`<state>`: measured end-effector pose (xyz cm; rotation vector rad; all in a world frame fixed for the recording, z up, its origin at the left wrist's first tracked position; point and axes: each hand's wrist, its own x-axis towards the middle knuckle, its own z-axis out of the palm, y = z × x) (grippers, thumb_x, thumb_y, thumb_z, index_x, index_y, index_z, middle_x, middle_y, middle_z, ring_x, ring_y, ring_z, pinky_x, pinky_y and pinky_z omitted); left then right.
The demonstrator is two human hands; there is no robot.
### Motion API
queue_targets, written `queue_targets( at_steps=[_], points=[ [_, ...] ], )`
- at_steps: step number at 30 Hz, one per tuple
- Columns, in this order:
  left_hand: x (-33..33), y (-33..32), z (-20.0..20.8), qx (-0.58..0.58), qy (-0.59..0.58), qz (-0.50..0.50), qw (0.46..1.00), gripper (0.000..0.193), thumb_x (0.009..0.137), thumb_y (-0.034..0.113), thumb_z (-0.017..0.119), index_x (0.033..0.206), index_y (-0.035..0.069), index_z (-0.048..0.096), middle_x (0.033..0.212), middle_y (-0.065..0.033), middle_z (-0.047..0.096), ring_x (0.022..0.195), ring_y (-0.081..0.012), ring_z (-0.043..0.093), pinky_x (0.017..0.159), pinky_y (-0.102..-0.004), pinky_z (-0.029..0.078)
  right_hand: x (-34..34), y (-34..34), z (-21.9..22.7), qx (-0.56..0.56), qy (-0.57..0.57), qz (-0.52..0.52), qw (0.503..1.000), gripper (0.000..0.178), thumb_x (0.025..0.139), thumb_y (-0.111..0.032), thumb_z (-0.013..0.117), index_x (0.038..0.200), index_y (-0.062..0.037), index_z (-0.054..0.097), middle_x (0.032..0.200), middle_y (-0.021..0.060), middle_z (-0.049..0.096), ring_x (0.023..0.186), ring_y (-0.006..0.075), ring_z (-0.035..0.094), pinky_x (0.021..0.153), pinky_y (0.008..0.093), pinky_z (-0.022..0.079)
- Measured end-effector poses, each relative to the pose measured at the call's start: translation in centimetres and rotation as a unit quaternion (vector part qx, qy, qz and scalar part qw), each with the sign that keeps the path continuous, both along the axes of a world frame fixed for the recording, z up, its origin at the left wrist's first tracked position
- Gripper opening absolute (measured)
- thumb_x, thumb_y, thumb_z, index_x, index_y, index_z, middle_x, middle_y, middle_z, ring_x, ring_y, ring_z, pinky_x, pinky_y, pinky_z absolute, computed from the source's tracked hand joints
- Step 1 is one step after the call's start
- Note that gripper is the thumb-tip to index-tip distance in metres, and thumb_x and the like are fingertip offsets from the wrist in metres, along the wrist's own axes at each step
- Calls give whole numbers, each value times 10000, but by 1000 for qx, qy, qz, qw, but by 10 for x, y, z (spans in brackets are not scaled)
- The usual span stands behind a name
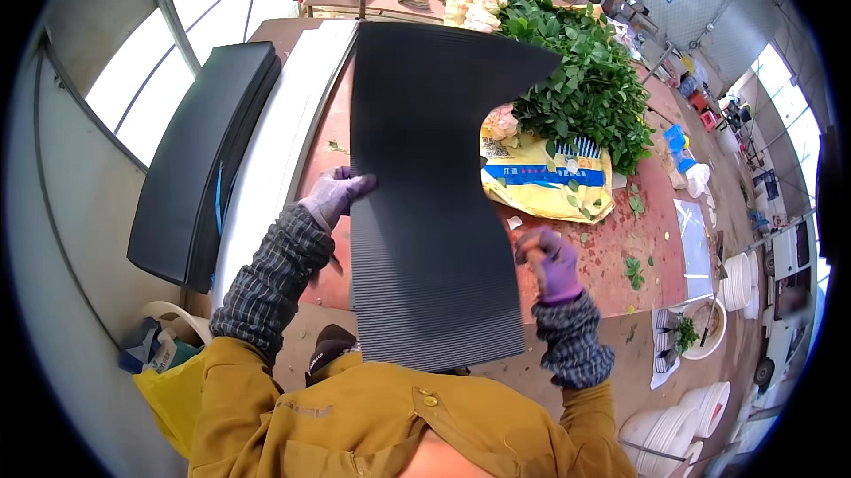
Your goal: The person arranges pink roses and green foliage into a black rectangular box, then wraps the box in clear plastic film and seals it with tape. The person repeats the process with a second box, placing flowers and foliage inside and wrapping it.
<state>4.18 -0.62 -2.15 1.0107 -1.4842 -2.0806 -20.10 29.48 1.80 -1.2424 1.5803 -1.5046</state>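
Note:
A large black ribbed sheet (425, 212) stands in front of me, its upper right corner bent out to a point. Gloved in purple, my left hand (335, 194) grips the sheet's left edge, thumb on the front and the other fingers partly hidden. My right hand (551, 267), also in a purple glove, is beside the sheet's lower right edge with its fingers curled. What they hold, if anything, cannot be made out. Behind the sheet, leafy stems with pale flowers (576, 79) lie in a heap on the table, next to a yellow, blue and white printed bag (554, 178).
A stack of black sheets (199, 159) leans at the left, alongside a long white board (279, 137). The reddish table (612, 252) bears scattered leaves. White buckets (665, 438) stand on the floor at the lower right; a yellow bag (173, 398) is at the lower left.

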Motion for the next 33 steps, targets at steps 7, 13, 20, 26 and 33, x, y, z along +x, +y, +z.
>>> queue_targets(
  at_steps=[7,13,20,26,33],
  points=[
    [-36,-21,-140,25,-176,-219,959,309,769,276,770,858,4,654,717,-28,625,635,-103,570,552,-279,479,-69,-132,-74,197,-26,275,941,233,875,-87,587,1099,-28,617,981,92,637,872,134,598,770,279,490],
    [-25,23,-56,-87,-219,36,971,241,865,154,657,1030,-18,626,804,-80,660,665,-130,607,608,-260,497,-37,-139,-83,19,488,213,846,478,808,-173,626,1250,-30,515,1228,145,528,1145,283,504,975,421,389],
    [134,57,-39,-460,-338,243,784,495,798,132,664,1267,63,524,1194,-136,575,1132,-281,534,987,-389,407,-13,-150,-108,5,519,210,829,631,760,-252,652,1317,-36,449,1345,148,430,1254,325,400,1046,475,302],
    [217,88,-56,-469,-550,212,658,689,776,267,669,1374,78,385,1389,-144,389,1292,-352,337,1070,-468,276,-13,-157,-118,78,525,266,805,738,730,-331,673,1345,-25,404,1393,150,381,1297,330,350,1069,505,257],
    [237,116,-77,-434,-565,181,678,803,744,325,703,1416,113,319,1419,-173,330,1283,-402,319,1064,-488,262,1,-169,-122,83,536,266,797,757,735,-339,674,1356,-19,381,1413,153,354,1309,334,327,1071,515,233]
  ],
)
